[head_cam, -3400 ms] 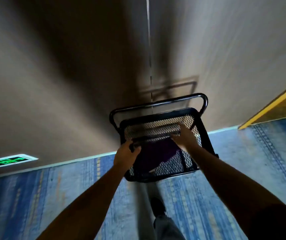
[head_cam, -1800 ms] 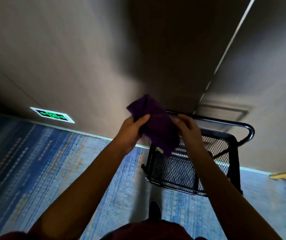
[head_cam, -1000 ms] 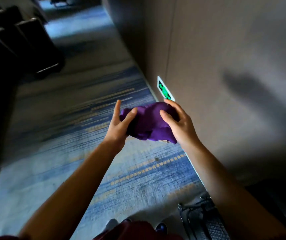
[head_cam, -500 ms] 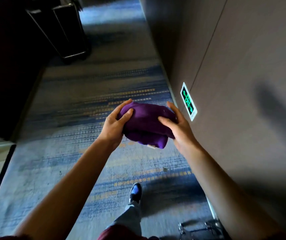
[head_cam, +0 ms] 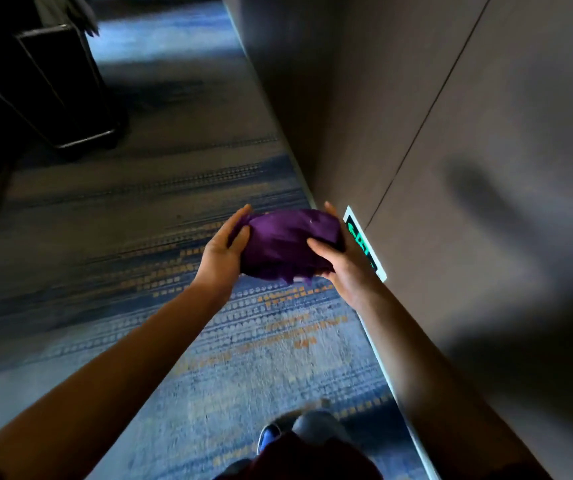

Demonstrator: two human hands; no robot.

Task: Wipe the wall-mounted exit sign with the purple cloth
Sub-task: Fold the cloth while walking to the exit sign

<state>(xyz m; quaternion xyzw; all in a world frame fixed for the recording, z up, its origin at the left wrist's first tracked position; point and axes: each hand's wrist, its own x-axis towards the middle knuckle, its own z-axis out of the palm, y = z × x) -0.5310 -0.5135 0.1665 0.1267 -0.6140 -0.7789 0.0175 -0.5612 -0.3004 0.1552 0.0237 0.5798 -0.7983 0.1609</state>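
Note:
I hold a bunched purple cloth (head_cam: 285,245) in front of me with both hands. My left hand (head_cam: 224,252) grips its left side and my right hand (head_cam: 342,263) grips its right side. The exit sign (head_cam: 364,244), a white-framed plate with glowing green marks, is set low on the brown wall (head_cam: 468,168) just above the floor. It lies right behind my right hand, which hides part of its left edge. The cloth is a short way from the sign and does not touch it.
Blue and orange patterned carpet (head_cam: 174,306) covers the corridor floor. A dark cart or case (head_cam: 53,88) stands at the far left. My shoe (head_cam: 269,438) shows at the bottom. The wall runs along the right side.
I lifted the cloth out of the black mesh cart, turned left along the corridor and walked toward the sign. The sign now sits right beside my right hand.

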